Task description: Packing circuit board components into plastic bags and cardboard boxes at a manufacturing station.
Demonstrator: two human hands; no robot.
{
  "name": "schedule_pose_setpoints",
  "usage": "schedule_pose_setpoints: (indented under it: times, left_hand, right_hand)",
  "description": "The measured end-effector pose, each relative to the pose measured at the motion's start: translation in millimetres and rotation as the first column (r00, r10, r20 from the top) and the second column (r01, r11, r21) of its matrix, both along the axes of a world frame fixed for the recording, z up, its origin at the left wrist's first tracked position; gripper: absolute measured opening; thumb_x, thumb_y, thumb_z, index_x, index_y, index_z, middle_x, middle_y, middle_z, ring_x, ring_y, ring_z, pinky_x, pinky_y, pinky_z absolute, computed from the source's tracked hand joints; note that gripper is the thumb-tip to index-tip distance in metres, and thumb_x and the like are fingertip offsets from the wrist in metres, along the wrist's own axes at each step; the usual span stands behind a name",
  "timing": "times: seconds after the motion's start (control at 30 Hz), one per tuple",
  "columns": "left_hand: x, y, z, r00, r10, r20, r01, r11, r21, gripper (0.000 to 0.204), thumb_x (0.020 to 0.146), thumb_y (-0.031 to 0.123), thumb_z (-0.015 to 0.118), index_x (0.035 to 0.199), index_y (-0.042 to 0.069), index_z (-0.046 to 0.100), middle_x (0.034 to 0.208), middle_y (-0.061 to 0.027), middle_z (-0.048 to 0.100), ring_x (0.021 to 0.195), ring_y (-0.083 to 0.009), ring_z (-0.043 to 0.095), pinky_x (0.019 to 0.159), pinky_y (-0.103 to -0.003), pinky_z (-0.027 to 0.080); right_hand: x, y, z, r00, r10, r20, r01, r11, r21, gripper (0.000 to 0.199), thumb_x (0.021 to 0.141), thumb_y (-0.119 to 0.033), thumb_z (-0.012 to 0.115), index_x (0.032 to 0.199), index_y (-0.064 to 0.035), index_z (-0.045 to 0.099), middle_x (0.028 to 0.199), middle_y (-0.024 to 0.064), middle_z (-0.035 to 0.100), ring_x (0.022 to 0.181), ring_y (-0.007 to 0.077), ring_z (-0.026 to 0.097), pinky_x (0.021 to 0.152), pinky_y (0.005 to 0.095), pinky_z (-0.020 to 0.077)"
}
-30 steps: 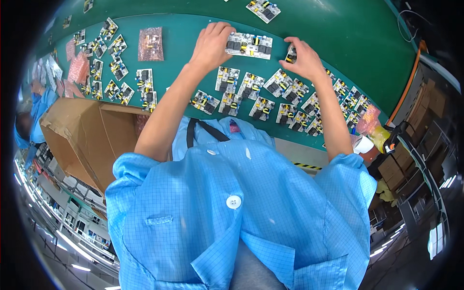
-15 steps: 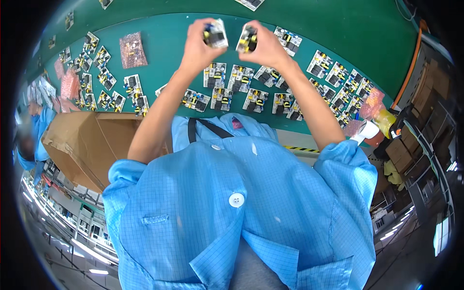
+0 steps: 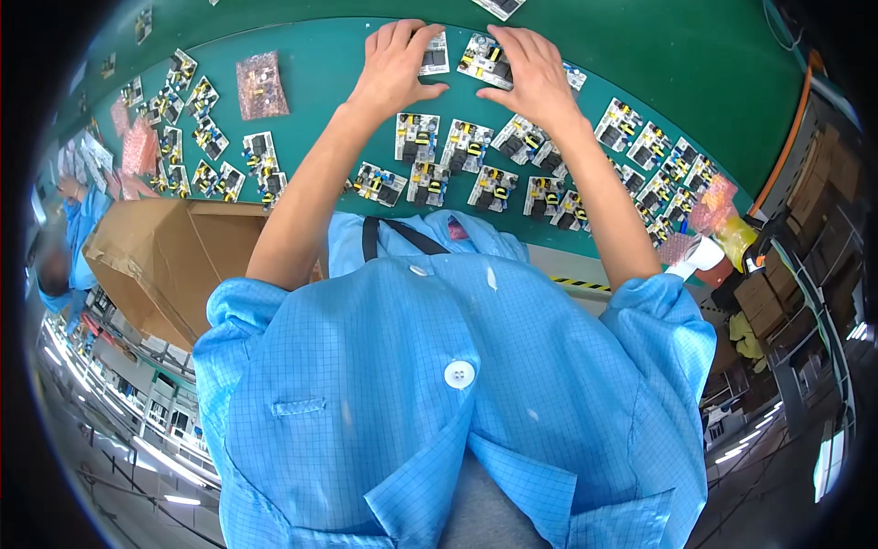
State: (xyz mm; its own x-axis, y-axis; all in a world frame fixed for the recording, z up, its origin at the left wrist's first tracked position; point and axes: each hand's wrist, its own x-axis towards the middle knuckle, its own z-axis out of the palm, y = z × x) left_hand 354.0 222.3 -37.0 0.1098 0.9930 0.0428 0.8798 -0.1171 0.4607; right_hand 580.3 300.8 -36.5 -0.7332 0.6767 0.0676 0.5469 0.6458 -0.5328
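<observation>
Two white circuit boards with black and yellow parts lie flat at the far middle of the green bench. My left hand (image 3: 395,71) is over the left circuit board (image 3: 436,59), partly covering it. Its thumb stands apart from its fingers, below the board's near edge. My right hand (image 3: 538,80) is at the right side of the other circuit board (image 3: 483,59), fingertips by the far edge and thumb by the near one. Both hands are open. Closer to me, rows of similar boards (image 3: 466,146) lie on the bench, some hidden by my right forearm.
More boards (image 3: 208,137) are scattered at the left, near a bubble-wrapped board (image 3: 262,86). Pink bubble wrap (image 3: 713,203) and a yellow item (image 3: 734,240) lie at the right end. A cardboard box (image 3: 155,261) stands before the bench at left. Another person's blue sleeve (image 3: 84,224) shows far left.
Both hands have lowered the boards from upright between their fingers to flat on the bench. My fingers have spread, and the right hand has moved to the right.
</observation>
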Motion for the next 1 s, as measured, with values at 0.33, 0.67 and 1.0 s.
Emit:
schedule_pose_setpoints:
  times: [0.33, 0.67, 1.0]
  left_hand:
    - [9.2, 14.4, -6.0, 0.992, -0.129, -0.014, 0.128, 0.99, -0.056, 0.07, 0.068, 0.022, 0.079, 0.131, 0.017, 0.049, 0.118, -0.0059, 0.051, 0.118, -0.0267, 0.045, 0.098, -0.043, 0.035]
    - [-49.5, -7.0, 8.1, 0.999, -0.031, -0.032, 0.026, 0.989, -0.144, 0.063, 0.065, 0.021, 0.08, 0.123, 0.015, 0.056, 0.121, -0.0041, 0.052, 0.117, -0.027, 0.046, 0.095, -0.045, 0.037]
    - [-58.2, -46.7, 31.6, 0.937, 0.317, 0.147, -0.328, 0.943, 0.052, 0.068, 0.068, 0.024, 0.08, 0.127, 0.01, 0.049, 0.126, -0.0107, 0.05, 0.121, -0.0323, 0.043, 0.099, -0.047, 0.035]
  right_hand:
    - [29.9, 1.6, 8.8, 0.998, 0.049, 0.041, -0.048, 0.999, -0.012, 0.066, 0.073, -0.025, 0.077, 0.129, -0.0041, 0.049, 0.134, 0.0126, 0.048, 0.124, 0.0334, 0.045, 0.105, 0.0423, 0.0359]
    - [3.2, 27.3, 13.0, 0.971, -0.238, 0.001, 0.229, 0.933, -0.277, 0.085, 0.071, -0.041, 0.081, 0.133, 0.0014, 0.042, 0.135, 0.0227, 0.045, 0.125, 0.0348, 0.043, 0.106, 0.0425, 0.0338]
    - [-34.2, 98.1, -20.4, 0.937, -0.26, 0.233, 0.299, 0.942, -0.154, 0.077, 0.069, -0.04, 0.081, 0.128, -0.0013, 0.048, 0.114, 0.0181, 0.056, 0.103, 0.032, 0.056, 0.091, 0.0408, 0.0451]
